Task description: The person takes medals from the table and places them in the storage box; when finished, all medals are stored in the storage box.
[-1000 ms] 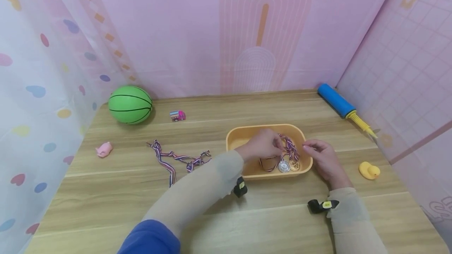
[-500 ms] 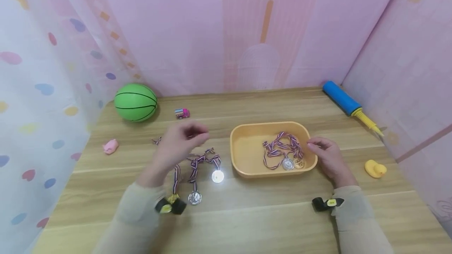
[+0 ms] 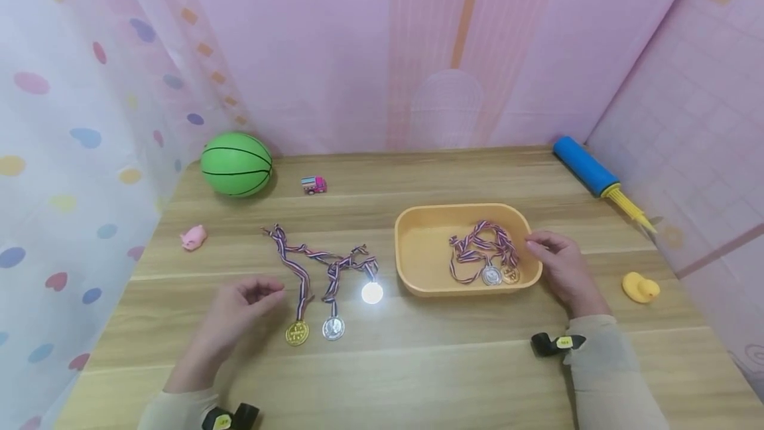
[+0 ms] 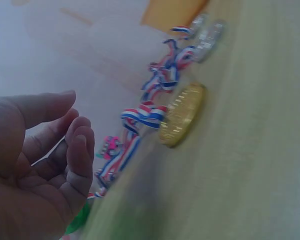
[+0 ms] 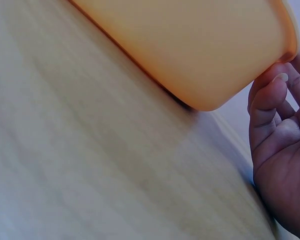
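My left hand (image 3: 241, 314) hovers left of the gold medal (image 3: 297, 333), its fingers loosely bent with nothing between them. In the left wrist view the gold medal (image 4: 182, 115) lies beyond my fingertips. Beside it on the table are a silver medal (image 3: 333, 328) and another medal (image 3: 372, 292) whose face is washed out by glare. Their striped ribbons (image 3: 304, 277) are tangled together. My right hand (image 3: 564, 271) pinches the right rim of an orange plastic basin (image 3: 412, 284). Inside, at its right end, rest a silver medal (image 3: 492, 275) and a bronze-coloured medal (image 3: 510, 274) with bunched ribbons.
A green ball (image 3: 236, 164), a small pink toy truck (image 3: 313, 184) and a pink toy pig (image 3: 193, 237) are on the left. To the right lie a blue and yellow hand pump (image 3: 587, 168) and a yellow rubber duck (image 3: 640, 288). Patterned curtains edge the table.
My left hand has come out of the basin and swung left past the ribbons, down beside the gold medal. The medals inside the basin are left lying there. My right hand stays at the rim.
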Tool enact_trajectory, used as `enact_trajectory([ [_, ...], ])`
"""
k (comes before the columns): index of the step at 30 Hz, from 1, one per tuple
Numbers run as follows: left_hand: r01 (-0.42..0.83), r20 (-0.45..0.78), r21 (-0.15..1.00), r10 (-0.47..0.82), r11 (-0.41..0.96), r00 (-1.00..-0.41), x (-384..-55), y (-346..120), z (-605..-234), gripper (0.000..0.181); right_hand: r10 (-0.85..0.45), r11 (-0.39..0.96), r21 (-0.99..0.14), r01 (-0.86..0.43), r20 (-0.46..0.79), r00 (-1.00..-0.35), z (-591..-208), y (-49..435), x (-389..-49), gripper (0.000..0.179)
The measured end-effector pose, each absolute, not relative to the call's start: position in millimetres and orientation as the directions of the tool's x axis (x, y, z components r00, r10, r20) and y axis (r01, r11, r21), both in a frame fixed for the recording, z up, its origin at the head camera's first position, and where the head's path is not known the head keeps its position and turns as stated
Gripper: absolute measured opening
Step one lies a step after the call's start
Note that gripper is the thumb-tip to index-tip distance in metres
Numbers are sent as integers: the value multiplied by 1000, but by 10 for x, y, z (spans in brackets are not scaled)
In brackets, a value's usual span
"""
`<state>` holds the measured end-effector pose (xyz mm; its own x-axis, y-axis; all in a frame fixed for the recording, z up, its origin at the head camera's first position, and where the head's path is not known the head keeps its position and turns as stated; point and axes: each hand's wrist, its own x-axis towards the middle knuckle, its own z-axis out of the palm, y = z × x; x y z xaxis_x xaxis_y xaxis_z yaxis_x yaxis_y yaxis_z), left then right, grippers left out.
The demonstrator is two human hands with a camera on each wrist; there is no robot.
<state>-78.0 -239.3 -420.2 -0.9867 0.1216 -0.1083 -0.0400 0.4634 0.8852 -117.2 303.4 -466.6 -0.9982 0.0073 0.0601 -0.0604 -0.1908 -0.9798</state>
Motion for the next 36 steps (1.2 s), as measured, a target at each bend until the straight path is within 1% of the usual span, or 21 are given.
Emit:
enact_trajectory([
  [5, -82, -170, 891, 159, 446, -973, -809, -2363, -4332, 27, -2, -235, -970, -69, 72, -997, -4666, 3025, -1184, 16],
  [9, -103, -216, 878, 195, 468, -957, -818, -2342, -4383, 31, -13, -248, -967, -64, 69, -998, -4684, 3020, -1188, 16],
  [15, -61, -230, 860, 278, 507, -933, -833, -2320, -4435, 39, -12, -260, -963, -66, 71, -997, -4686, 3022, -1189, 13],
  [25, 14, -215, 785, 293, 620, -932, -844, -2293, -4455, 43, -10, -264, -963, -60, 64, -998, -4676, 3023, -1188, 14],
  [30, 41, -218, 770, 323, 637, -921, -831, -2287, -4428, 46, -10, -261, -963, -66, 71, -997, -4672, 3027, -1186, 16],
  [36, 68, -222, 771, 368, 633, -903, -828, -2314, -4405, 46, -8, -249, -966, -66, 70, -998, -4679, 3019, -1176, 15],
])
